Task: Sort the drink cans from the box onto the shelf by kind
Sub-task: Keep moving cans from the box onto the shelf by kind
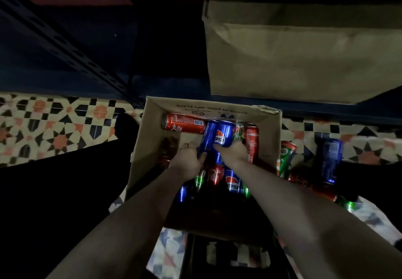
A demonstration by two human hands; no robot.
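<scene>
Both your hands are down in the open cardboard box on the patterned tile floor. Your left hand grasps one blue Pepsi can, and your right hand wraps a second Pepsi can touching it. A red cola can lies on its side behind them. More cans lie beneath, green ones perhaps among them in the dim light.

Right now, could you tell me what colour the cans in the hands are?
Blue, with a Pepsi logo on the right-hand can; the head view shows it.
</scene>
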